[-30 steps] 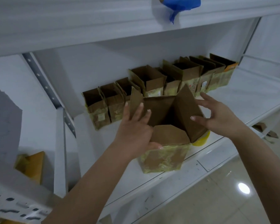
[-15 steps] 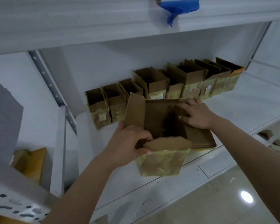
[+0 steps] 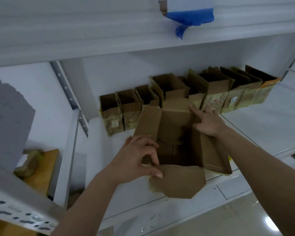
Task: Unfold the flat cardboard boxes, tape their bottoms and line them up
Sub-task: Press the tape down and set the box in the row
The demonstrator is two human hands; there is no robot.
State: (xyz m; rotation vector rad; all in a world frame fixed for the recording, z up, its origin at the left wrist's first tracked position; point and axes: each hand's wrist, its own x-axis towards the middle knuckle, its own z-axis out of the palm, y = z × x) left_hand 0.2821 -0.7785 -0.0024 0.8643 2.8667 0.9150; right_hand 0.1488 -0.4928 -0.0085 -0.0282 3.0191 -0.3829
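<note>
1. Cardboard is what both hands are on: the left hand [image 3: 136, 160] curls its fingers over the near-left rim of the open box [image 3: 179, 150], with the thumb lying along the near flap [image 3: 177, 181], which is folded outward toward the person.
2. The right hand [image 3: 208, 121] lies with fingers spread and fairly straight on the far-right rim, the index finger reaching onto the far flap [image 3: 175, 106]; it presses rather than grips.
3. The box stands mouth-up at the front edge of the white shelf [image 3: 271, 126], its left flap [image 3: 148, 120] raised and its right flap [image 3: 215, 154] folded down outward.
4. Just behind it, along the shelf's back edge, a row of opened boxes [image 3: 211, 92] stands side by side, mouths up, with yellowish tape on their lower parts.
5. On the front lip of the upper shelf [image 3: 75, 31], blue tape [image 3: 191, 16] holds a white label.
6. At the lower left, on a neighbouring shelf, lie flat yellowish-brown packages [image 3: 37, 166], too blurred to tell more.
</note>
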